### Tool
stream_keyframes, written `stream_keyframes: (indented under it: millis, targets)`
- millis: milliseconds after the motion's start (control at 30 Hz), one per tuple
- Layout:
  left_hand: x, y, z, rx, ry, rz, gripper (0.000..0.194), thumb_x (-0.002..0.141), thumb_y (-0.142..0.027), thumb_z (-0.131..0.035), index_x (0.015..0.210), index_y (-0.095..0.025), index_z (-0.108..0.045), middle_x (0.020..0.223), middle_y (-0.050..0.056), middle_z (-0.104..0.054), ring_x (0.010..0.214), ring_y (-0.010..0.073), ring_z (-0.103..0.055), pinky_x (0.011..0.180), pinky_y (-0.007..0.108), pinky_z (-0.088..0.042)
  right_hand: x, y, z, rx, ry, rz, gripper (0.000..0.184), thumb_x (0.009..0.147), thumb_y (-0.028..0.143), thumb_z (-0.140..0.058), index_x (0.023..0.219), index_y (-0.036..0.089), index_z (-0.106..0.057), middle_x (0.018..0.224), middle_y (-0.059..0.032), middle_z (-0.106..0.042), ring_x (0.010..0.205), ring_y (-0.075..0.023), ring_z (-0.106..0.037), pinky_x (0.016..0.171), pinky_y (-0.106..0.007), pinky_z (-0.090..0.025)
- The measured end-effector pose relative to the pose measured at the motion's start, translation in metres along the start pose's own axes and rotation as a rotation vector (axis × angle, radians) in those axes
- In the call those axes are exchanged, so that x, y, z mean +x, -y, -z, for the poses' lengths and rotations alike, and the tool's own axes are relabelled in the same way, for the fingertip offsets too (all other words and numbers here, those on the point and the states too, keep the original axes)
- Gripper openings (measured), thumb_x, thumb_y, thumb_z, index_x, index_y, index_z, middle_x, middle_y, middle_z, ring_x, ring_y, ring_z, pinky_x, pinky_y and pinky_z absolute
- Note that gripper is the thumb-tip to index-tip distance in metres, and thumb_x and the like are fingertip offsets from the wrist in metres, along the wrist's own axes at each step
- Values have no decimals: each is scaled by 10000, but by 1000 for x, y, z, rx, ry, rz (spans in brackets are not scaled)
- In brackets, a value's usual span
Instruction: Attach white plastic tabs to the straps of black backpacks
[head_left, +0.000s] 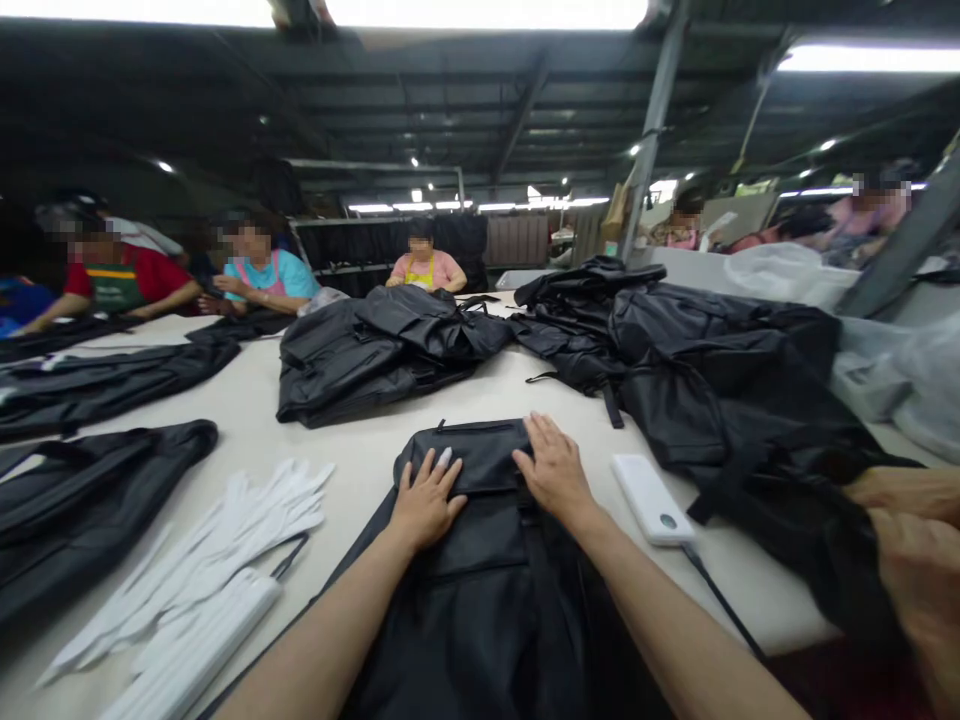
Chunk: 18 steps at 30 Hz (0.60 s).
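At the left edge of the worktop [255, 400], a black bag [97, 520] is seen lying on its own, with a pile of white strips [217, 550] spread to its right, towards the near edge. At the middle of the near edge, the bag being worked on [472, 610] is laid out lengthwise. Its top panel is rested on by the left hand [427, 497], palm down and fingers spread, with nothing gripped. Its upper right corner is covered by the right hand [553, 468], opened flat, nothing seen grasped. The laying-out of the top is judged largely done; whether its zip is fully closed cannot be told, and the lower part is too dark to be judged. Beyond, towards the far edge, a heap of black bags [382, 345] is left crumpled, as is the larger heap [720, 360] along the right, past a white device [651, 500]; both are judged unsorted.
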<state>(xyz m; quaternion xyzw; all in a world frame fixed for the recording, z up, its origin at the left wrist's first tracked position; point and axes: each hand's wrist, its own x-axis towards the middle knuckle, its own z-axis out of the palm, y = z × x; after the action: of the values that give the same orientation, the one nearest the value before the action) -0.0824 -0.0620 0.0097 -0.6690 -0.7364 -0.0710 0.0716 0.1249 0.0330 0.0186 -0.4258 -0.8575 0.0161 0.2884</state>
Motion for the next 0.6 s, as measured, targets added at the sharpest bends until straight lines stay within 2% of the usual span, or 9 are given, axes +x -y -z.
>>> stream_keyframes:
  millis: [100,167,233,333,400,500,600]
  targets:
    - [-1,10,-21,-37,49,15,601,826,-567,-340,1364,-299,-316,1464,13,-262,1362,263,-118,1061,549,-89,-4,-2,-33,-54,294,18,595,875,467,-309,1391,173,-277,1457,-63,-248,1347,-201,-161,1063,-405,-147]
    - [2,11,-22,-93,83,26,622,816,-592,-331,1360,-290,-328,1469,23,-250,1364,263,-105,1064,543,-67,-6,-9,-50,-58,385,-13,602,879,487,-277,1397,181,-259,1470,-43,-208,1353,-187,-141,1072,-402,-134]
    - [7,9,-16,-165,127,42,628,806,-586,-362,1350,-272,-353,1468,41,-250,1362,273,-109,1063,548,-52,-4,-13,-56,-53,413,-40,605,878,491,-277,1400,186,-250,1474,-30,-191,1355,-183,-135,1075,-403,-135]
    - [8,9,0,-251,173,54,604,802,-563,-397,1324,-259,-398,1457,38,-282,1360,257,-132,1075,512,-84,1,-12,-47,-38,429,-51,593,879,475,-305,1393,180,-268,1469,-34,-212,1352,-186,-146,1077,-402,-153]
    - [-6,14,13,-297,187,69,588,825,-538,-371,1337,-250,-376,1459,36,-277,1359,227,-147,1080,455,-146,0,-14,-33,-26,398,-62,573,879,464,-324,1373,175,-314,1466,-57,-223,1347,-205,-168,1070,-409,-181]
    - [-50,26,38,-347,155,127,633,835,-521,-361,1386,-220,-277,1481,68,-210,1363,234,-119,1075,444,-173,-20,-30,-8,-16,301,-124,562,873,458,-342,1334,139,-377,1426,-121,-303,1307,-246,-268,1041,-415,-251]
    - [-106,36,59,-405,137,173,633,827,-519,-386,1367,-194,-329,1451,95,-286,1352,243,-172,1072,424,-200,-57,-55,14,-25,293,-206,589,851,453,-375,1307,81,-394,1321,-165,-441,1228,-254,-394,1016,-381,-304]
